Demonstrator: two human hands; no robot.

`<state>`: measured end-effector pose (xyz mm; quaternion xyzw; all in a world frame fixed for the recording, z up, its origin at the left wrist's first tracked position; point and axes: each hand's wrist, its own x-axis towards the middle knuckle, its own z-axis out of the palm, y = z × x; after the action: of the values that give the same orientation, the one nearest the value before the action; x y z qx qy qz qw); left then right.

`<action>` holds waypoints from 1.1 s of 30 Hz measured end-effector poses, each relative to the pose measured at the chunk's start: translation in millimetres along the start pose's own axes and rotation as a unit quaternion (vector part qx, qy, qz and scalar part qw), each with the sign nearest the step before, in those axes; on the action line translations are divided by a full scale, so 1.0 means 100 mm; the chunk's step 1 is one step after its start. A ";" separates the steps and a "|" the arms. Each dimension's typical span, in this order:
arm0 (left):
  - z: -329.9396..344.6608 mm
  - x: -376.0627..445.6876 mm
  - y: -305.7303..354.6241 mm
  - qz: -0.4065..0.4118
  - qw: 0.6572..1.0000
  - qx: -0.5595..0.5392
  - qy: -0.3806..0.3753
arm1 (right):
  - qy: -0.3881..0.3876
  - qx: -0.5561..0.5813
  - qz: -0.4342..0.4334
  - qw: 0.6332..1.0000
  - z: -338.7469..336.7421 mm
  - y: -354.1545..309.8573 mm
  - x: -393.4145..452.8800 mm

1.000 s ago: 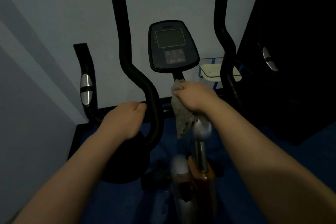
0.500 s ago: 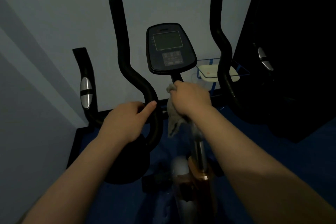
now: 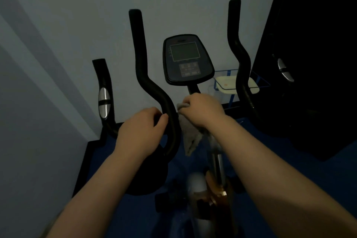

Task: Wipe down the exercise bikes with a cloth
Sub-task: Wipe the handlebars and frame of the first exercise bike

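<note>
Two bare forearms enter from bottom edge. Left hand (image 3: 140,131) and right hand (image 3: 202,109) bare: no gloves, rings, watch or sleeves visible. Lighting dim; finer detail unclear.

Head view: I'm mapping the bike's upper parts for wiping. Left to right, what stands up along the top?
Short black grip with silver sensor → tall curved black handlebar → black console with grey screen → second tall curved black handlebar.

Left hand (image 3: 141,131), right hand (image 3: 202,110) both curled
</note>
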<state>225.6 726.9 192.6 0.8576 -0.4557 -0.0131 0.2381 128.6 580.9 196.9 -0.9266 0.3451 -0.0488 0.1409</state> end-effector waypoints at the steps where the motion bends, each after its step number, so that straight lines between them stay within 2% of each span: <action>1: 0.00 -0.01 0.00 0.009 1.000 0.001 0.010 | 0.068 -0.011 -0.016 0.997 0.06 0.03 -0.14; 3: -0.01 -0.03 0.01 0.024 0.999 0.006 0.025 | 0.200 -0.023 -0.030 0.979 0.24 0.09 -0.52; 5: 0.01 -0.03 0.00 0.026 0.999 0.019 0.025 | 0.262 0.002 -0.017 0.965 0.47 0.12 -0.84; 7: 0.03 -0.03 0.00 0.024 0.999 0.018 0.020 | 0.290 0.027 -0.018 0.957 0.56 0.18 -0.91; 9: 0.03 -0.02 0.00 0.023 1.000 0.012 0.012 | 0.257 0.056 -0.016 0.965 0.46 0.21 -0.78; 11: 0.03 -0.02 0.01 0.017 1.000 0.011 0.008 | 0.185 0.106 0.005 0.977 0.26 0.27 -0.53; 13: 0.02 -0.03 0.00 0.015 1.000 0.018 0.007 | 0.126 0.181 0.036 0.975 0.10 0.33 -0.34; 15: 0.01 -0.03 -0.01 0.019 1.000 0.021 0.008 | 0.139 0.200 0.056 0.968 0.09 0.32 -0.35; 17: 0.01 -0.02 -0.01 0.028 0.999 0.015 0.011 | 0.216 0.168 0.041 0.961 0.25 0.28 -0.56; 19: 0.01 -0.02 -0.01 0.036 0.999 0.013 0.013 | 0.256 0.151 0.034 0.954 0.43 0.20 -0.81; 22: 0.03 -0.02 -0.02 0.039 0.999 0.012 0.016 | 0.200 0.148 0.059 0.967 0.44 0.28 -0.74; 26: 0.03 0.01 -0.03 0.037 0.999 0.024 0.020 | 0.114 0.194 0.128 0.966 0.02 0.46 -0.32; 28: 0.03 0.00 -0.03 0.039 0.999 0.021 0.023 | 0.135 0.176 0.127 0.967 0.00 0.44 -0.32; 31: 0.03 -0.01 -0.02 0.038 0.999 0.017 0.027 | 0.232 0.112 0.110 0.960 0.30 0.25 -0.61; 33: 0.04 0.00 -0.02 0.036 0.999 0.017 0.029 | 0.268 0.068 0.090 0.957 0.54 0.11 -0.84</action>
<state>226.5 725.9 188.1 0.8446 -0.4794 0.0283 0.2367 68.1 640.0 142.4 -0.8329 0.4479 -0.3059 0.1098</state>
